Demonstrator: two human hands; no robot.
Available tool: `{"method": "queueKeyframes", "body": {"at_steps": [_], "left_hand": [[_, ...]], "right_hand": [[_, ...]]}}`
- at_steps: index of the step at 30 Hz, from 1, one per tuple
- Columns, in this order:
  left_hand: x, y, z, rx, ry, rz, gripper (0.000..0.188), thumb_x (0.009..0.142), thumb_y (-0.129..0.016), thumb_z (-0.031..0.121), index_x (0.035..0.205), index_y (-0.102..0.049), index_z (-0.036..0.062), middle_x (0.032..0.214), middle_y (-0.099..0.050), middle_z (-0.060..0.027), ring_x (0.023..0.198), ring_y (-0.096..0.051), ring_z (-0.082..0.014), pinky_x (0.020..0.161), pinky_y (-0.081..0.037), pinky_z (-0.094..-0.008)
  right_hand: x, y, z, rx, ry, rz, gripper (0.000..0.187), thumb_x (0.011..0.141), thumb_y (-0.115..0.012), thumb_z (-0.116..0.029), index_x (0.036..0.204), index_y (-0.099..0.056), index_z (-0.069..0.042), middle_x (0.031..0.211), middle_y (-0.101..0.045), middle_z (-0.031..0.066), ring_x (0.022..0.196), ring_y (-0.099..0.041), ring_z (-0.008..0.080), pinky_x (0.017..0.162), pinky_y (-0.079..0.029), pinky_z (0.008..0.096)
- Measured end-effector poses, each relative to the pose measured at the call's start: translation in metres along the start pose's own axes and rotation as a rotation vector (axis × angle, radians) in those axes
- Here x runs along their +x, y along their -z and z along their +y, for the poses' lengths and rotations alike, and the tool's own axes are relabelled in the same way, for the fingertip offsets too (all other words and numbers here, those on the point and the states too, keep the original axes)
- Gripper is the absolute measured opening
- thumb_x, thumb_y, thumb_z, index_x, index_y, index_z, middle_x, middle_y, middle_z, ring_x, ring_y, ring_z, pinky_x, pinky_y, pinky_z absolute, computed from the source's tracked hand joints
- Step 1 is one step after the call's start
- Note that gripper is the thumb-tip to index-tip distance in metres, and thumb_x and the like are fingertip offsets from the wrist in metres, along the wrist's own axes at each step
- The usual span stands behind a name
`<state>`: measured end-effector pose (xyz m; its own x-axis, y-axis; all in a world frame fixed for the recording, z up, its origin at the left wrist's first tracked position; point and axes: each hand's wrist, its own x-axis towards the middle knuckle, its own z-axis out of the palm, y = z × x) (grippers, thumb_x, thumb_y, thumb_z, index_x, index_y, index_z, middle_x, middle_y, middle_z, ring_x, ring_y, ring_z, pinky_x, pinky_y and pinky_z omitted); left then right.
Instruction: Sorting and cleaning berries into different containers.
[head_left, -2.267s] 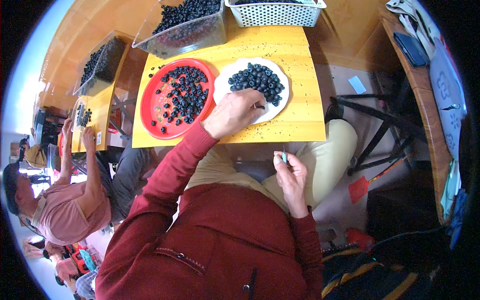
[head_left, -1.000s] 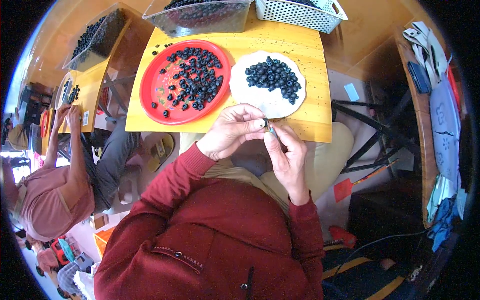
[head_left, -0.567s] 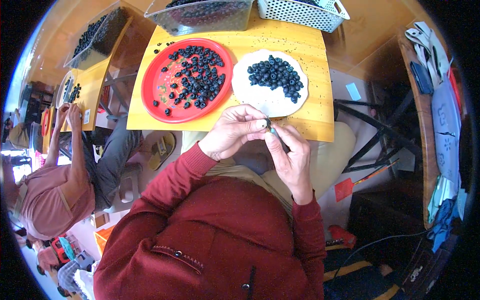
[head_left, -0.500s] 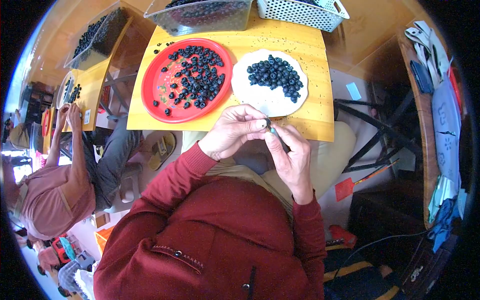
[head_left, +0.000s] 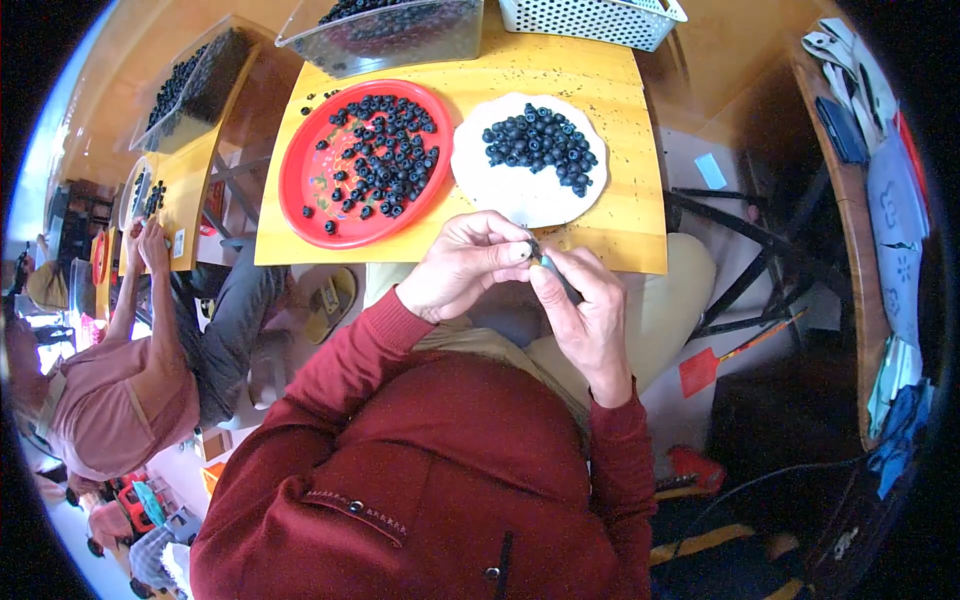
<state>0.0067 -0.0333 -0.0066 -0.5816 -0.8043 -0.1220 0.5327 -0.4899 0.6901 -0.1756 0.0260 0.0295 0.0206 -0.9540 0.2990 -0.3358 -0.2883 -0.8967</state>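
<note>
Dark round berry [head_left: 534, 250] between fingertips [head_left: 519, 253].

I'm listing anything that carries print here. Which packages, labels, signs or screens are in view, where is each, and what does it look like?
Slip: small pale blue rectangle on the floor, right of the yellow table.
Tag: small white rectangle on the next yellow table, left.
Red card: flat square on a thin stick, on the floor at right.
No screens or packages show.
</note>
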Motion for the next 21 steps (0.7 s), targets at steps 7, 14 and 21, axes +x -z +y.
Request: {"method": "queueKeyframes", "body": {"at_steps": [7,14,21], "left_hand": [[-0.002,-0.007,-0.001,0.003,-0.003,-0.009,0.009,0.092,-0.068,0.003,0.101,-0.065,0.0021,0.104,-0.068,-0.0118,0.094,-0.068,-0.0186,0.082,-0.059,-0.0325],[-0.008,-0.032,0.005,-0.086,-0.053,-0.22,0.011,0.09,-0.068,-0.002,0.1,-0.068,-0.0008,0.099,-0.07,-0.0144,0.082,-0.07,-0.0223,0.077,-0.059,-0.0346],[-0.006,-0.025,0.006,-0.085,-0.057,-0.112,0.011,0.09,-0.068,0.0,0.101,-0.067,-0.0008,0.098,-0.069,-0.0132,0.085,-0.071,-0.0215,0.079,-0.061,-0.0347]], "right_hand": [[-0.002,0.01,-0.002,-0.008,-0.006,-0.046,0.025,0.096,-0.065,-0.021,0.11,-0.07,-0.001,0.081,-0.064,0.0171,0.073,-0.064,0.0305,0.066,-0.049,0.0381],[-0.008,0.019,0.024,-0.023,-0.051,0.02,0.029,0.095,-0.067,-0.02,0.109,-0.069,0.005,0.083,-0.068,0.0186,0.074,-0.067,0.028,0.068,-0.051,0.0344],[-0.012,0.023,0.002,0.079,-0.11,0.056,0.038,0.097,-0.066,-0.028,0.112,-0.068,0.007,0.08,-0.066,0.0155,0.072,-0.063,0.0216,0.068,-0.049,0.0321]]}}
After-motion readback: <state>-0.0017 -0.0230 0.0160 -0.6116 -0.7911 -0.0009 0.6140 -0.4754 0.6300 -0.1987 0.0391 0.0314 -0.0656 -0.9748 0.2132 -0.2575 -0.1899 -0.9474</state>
